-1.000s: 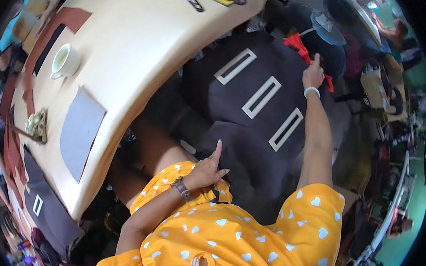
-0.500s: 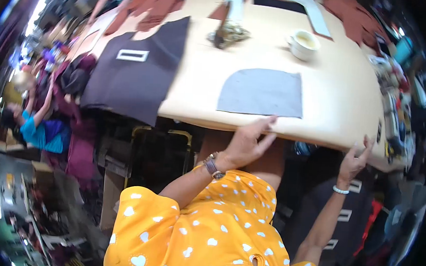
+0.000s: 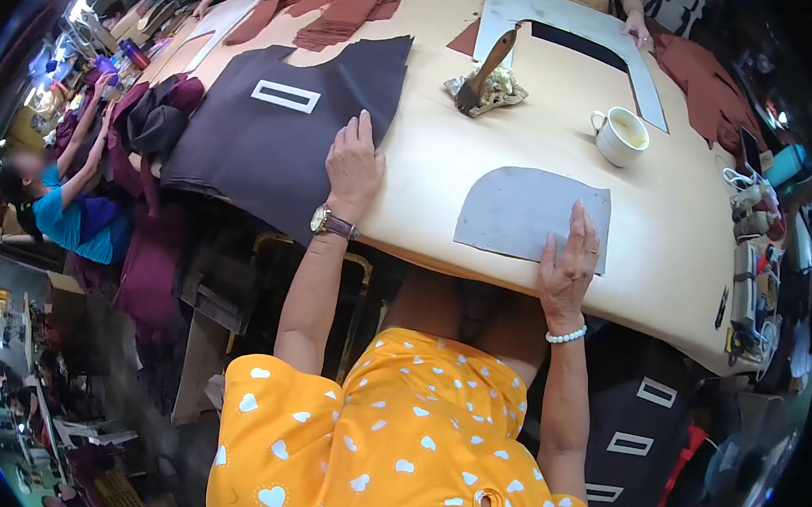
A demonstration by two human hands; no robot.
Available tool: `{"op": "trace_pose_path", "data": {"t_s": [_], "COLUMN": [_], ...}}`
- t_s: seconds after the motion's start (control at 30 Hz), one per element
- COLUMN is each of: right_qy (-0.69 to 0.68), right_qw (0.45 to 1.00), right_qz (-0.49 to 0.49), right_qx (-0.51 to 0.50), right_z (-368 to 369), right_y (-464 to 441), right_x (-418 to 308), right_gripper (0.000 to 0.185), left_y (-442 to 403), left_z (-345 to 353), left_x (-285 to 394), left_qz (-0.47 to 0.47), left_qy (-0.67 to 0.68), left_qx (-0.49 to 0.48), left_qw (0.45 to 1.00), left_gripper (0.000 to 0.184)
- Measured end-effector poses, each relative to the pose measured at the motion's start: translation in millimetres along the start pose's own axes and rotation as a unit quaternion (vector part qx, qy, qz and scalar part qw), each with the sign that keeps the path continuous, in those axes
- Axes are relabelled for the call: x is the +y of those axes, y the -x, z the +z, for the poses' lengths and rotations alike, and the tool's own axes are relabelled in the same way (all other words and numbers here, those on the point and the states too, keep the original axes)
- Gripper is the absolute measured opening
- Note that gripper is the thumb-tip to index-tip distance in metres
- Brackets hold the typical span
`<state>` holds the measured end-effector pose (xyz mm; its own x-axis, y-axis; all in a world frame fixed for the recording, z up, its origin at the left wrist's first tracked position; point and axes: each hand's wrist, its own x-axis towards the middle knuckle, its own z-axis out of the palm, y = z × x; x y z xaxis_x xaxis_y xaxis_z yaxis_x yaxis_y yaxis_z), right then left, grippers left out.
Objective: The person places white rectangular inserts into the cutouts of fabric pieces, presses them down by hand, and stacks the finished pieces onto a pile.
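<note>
My left hand (image 3: 353, 170), with a watch at the wrist, lies with fingers stretched out on the right edge of a dark fabric panel (image 3: 244, 143). A white rectangular frame-shaped patch (image 3: 286, 96) sits on that panel. My right hand (image 3: 570, 270), wearing a white bead bracelet, rests open on the right part of a grey pattern piece (image 3: 508, 214) with a rounded corner. Its fingers cover a bit of the piece near the table's front edge. Both hands hold nothing.
On the pale table (image 3: 419, 198) a brush (image 3: 486, 75) leans on a crumpled wad beside a white cup (image 3: 621, 137). A large pale template (image 3: 650, 96) and rust-coloured fabric (image 3: 710, 86) lie farther back. Other people stand at the far side; a person in blue (image 3: 83, 222) works at left.
My left hand has moved left and forward from the table edge onto the dark panel. My right hand has come left onto the grey piece. The view has shifted, too.
</note>
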<state>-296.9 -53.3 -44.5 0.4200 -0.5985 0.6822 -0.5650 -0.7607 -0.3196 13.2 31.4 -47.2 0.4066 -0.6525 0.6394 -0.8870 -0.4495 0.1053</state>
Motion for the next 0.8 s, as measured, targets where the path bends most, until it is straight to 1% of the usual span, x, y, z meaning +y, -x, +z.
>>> {"op": "trace_pose_path", "data": {"t_s": [0.03,0.13,0.2,0.23,0.27,0.33,0.4,0.5,0.6,0.67,0.73,0.8], "right_qy": [-0.003,-0.008,-0.002,0.002,-0.075,-0.226,-0.337,-0.360,-0.291,-0.297,-0.306,-0.221], "right_qw": [1.000,1.000,1.000,1.000,0.995,0.960,0.898,0.853,0.904,0.899,0.889,0.922], "right_qz": [0.009,0.017,0.011,0.008,0.046,0.122,0.216,0.258,0.252,0.288,0.326,0.312], "right_qx": [0.000,0.004,-0.010,-0.017,-0.047,-0.108,-0.182,-0.275,-0.186,-0.141,-0.098,-0.063], "right_z": [1,2,4,6,9,21,35,74,87,88,76,66], "right_y": [-1,-1,-5,-8,-13,-28,-50,-71,-87,-91,-88,-76], "right_x": [0,-1,-6,-9,-17,-49,-78,-87,-88,-75,-55,-24], "right_gripper": [0.058,0.058,0.059,0.059,0.059,0.060,0.071,0.081,0.085,0.083,0.080,0.077], "left_y": [-4,-9,-10,-9,-7,1,13,30,42,48,56,63], "left_z": [1,-5,-13,-17,-22,-29,-33,-35,-32,-31,-32,-34], "left_x": [-1,-7,-8,-7,-2,13,32,57,77,91,115,139], "left_qz": [0.000,-0.057,-0.048,-0.043,-0.037,-0.028,-0.004,0.007,0.009,0.017,0.035,0.074], "left_qy": [-0.002,0.053,0.102,0.127,0.144,0.175,0.207,0.247,0.276,0.296,0.335,0.367], "left_qx": [0.006,-0.051,-0.027,-0.016,-0.019,-0.027,-0.012,-0.009,-0.010,-0.019,-0.048,-0.075], "left_qw": [1.000,0.996,0.993,0.991,0.989,0.984,0.978,0.969,0.961,0.955,0.940,0.924], "left_gripper": [0.042,0.017,0.012,0.012,0.013,0.014,0.011,0.009,0.008,0.010,0.011,0.014]}}
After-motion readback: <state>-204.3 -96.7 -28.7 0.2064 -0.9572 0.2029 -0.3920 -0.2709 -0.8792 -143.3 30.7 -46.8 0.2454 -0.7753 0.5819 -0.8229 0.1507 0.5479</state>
